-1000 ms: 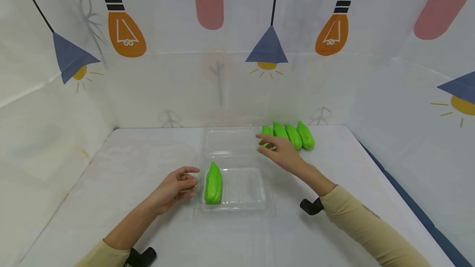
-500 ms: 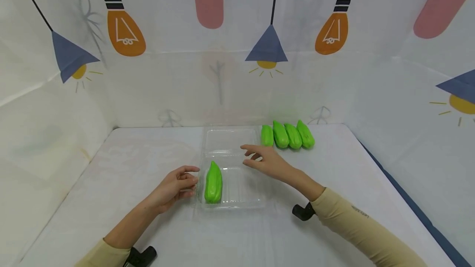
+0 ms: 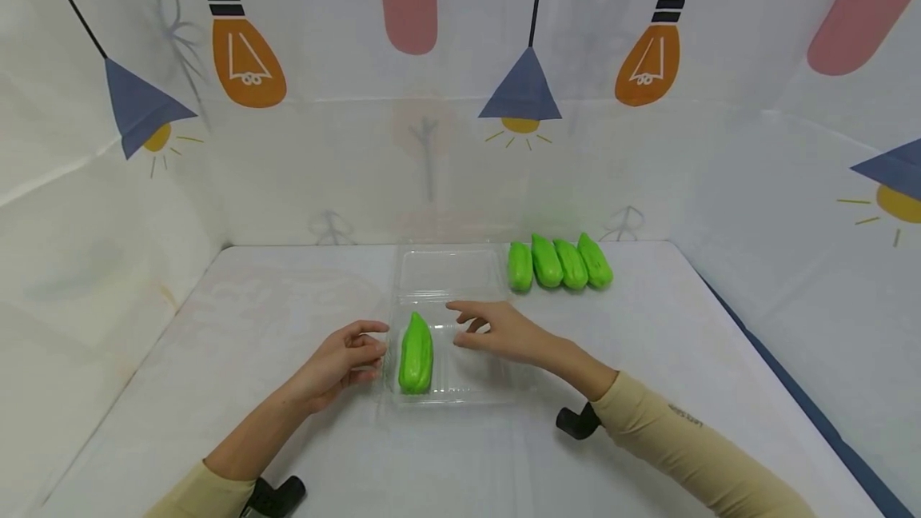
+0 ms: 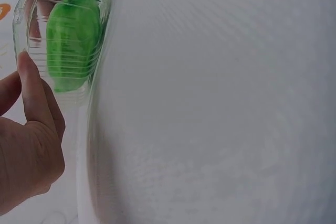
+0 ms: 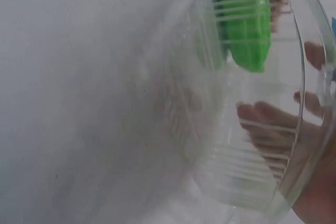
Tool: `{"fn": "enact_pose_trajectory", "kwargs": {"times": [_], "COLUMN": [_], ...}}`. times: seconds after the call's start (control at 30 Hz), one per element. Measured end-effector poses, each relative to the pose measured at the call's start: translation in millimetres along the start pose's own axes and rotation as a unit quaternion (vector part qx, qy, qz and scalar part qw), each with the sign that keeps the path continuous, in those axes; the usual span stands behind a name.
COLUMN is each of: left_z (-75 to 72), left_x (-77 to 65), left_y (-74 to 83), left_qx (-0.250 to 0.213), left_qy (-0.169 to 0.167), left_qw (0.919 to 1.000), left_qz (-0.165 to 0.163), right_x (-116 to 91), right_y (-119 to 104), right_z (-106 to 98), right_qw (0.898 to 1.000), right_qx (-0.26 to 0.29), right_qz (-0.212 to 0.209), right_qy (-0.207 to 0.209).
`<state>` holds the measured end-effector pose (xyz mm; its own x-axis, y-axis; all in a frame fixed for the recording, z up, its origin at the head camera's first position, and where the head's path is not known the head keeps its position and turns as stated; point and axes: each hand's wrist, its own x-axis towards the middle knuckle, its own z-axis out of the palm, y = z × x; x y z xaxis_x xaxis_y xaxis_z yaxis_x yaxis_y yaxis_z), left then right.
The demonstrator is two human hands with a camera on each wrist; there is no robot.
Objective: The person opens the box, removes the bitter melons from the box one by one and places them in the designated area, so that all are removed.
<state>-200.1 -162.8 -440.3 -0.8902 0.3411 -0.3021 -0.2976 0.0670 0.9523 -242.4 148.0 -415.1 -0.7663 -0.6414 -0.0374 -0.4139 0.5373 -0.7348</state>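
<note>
A clear plastic clamshell box (image 3: 468, 398) lies opened out on the table, its lid (image 3: 453, 272) at the back. Inside its base, at the left, rests one bright green, ridged, pepper-like piece (image 3: 415, 354) with a pointed end. My left hand (image 3: 341, 362) is at the box's left side; in the left wrist view a fingertip (image 4: 23, 59) touches the rim. Above the base, right of the green piece, my right hand (image 3: 504, 330) hovers with fingers loosely bent and nothing in them. Through the box wall, the right wrist view shows the same green piece (image 5: 251, 24).
Several more green pieces (image 3: 560, 264) lie side by side at the back right, beside the lid. A white cloth covers the table (image 3: 288, 286). Behind it hangs a pale curtain (image 3: 302, 158) printed with lamps and bulbs.
My right hand has moved left and toward me, from beside the row of green pieces to over the box's base. The left hand and the green pieces have stayed put.
</note>
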Motion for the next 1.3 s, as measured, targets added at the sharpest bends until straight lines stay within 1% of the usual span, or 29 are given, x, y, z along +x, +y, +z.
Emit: {"fn": "enact_pose_trajectory", "kwargs": {"times": [0.13, 0.27, 0.47, 0.67, 0.93, 1.3], "left_z": [0.2, 0.1, -0.1, 0.3, -1.1, -0.7], "left_x": [0.3, 0.2, 0.3, 0.5, 0.6, -0.5], "left_y": [0.6, 0.3, -0.4, 0.6, -0.1, -0.7], "left_qx": [0.000, -0.001, -0.003, 0.000, -0.002, -0.004], "left_qy": [0.002, 0.003, 0.003, 0.002, -0.004, -0.016], "left_qw": [1.0000, 1.0000, 1.0000, 1.0000, 1.0000, 0.9998], "left_qz": [0.000, -0.002, -0.003, -0.002, 0.000, 0.008], "right_x": [1, 3, 8, 12, 18, 22], "right_y": [-3, -6, -9, -15, -21, -24], "right_z": [4, 7, 13, 16, 24, 36], "right_qw": [1.000, 0.999, 0.999, 0.999, 0.999, 0.998], "right_qx": [0.000, -0.008, -0.010, -0.014, -0.011, -0.001], "right_qz": [-0.010, -0.012, -0.017, -0.008, 0.003, -0.002], "right_qy": [-0.020, -0.030, -0.032, -0.030, -0.048, -0.059]}}
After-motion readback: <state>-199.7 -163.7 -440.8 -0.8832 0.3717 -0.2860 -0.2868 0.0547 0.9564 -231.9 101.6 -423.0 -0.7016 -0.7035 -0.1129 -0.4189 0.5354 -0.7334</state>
